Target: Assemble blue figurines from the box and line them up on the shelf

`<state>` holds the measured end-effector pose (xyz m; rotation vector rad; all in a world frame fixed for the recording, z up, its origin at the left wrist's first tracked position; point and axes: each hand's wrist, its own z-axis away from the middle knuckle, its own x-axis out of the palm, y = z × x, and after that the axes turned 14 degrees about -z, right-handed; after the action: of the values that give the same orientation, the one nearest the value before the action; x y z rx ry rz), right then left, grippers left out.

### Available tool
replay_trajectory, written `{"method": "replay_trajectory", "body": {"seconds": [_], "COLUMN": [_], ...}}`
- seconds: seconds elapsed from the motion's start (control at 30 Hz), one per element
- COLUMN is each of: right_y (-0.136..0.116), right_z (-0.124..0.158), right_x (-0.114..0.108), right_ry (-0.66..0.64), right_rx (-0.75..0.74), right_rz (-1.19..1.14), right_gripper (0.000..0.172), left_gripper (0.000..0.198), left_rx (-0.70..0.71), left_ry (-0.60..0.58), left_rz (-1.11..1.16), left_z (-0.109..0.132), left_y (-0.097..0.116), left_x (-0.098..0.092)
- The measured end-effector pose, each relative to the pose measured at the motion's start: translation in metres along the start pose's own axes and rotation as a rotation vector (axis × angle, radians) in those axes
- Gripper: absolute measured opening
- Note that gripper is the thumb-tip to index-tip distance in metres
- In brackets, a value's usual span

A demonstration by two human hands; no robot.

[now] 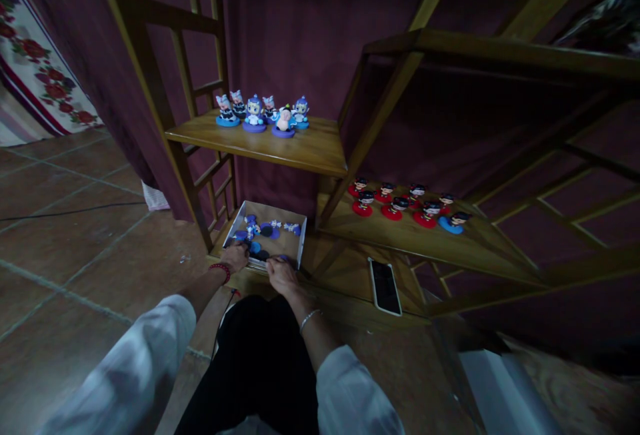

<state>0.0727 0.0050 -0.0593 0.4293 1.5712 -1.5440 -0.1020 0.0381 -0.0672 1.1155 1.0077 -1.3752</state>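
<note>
Any print on the shallow white box [301, 246] of blue figurines [255, 227] is too dim for us to read; it sits on the lowest wooden shelf [350, 275]. Arms reaching down and forward, our left hand [235, 256] rests at its near left corner and our right hand [281, 272] on its near rim. The fingers are curled, but we cannot tell whether they grip.

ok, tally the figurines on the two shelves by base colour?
Blue/purple-base figurines, upper shelf: 6
Red-base figurines, lower shelf: 7
Blue-base figurine, lower shelf: 1
Total: 14
Pieces in the box are too jumbled to count.
</note>
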Motion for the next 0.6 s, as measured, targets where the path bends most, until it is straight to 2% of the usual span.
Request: {"method": "replay_trajectory", "body": {"seconds": [0.3, 0.6], "right_y": [-0.001, -0.001], "right_z": [0.0, -0.003], "right_x": [-0.003, -0.003], "right_ry": [-0.003, -0.014], "right_rx": [0.018, 0.054], "right_rz": [-0.016, -0.018], "right_gripper": [0.032, 0.038], "left_gripper": [0.043, 0.046], "left_rx": [-0.072, -0.13], "left_ry": [-0.022, -0.079], "left_rz": [0.047, 0.062], "left_z": [-0.013, -0.023], "left_y": [-0.008, -0.008], "left_x": [0.002, 0.008]}}
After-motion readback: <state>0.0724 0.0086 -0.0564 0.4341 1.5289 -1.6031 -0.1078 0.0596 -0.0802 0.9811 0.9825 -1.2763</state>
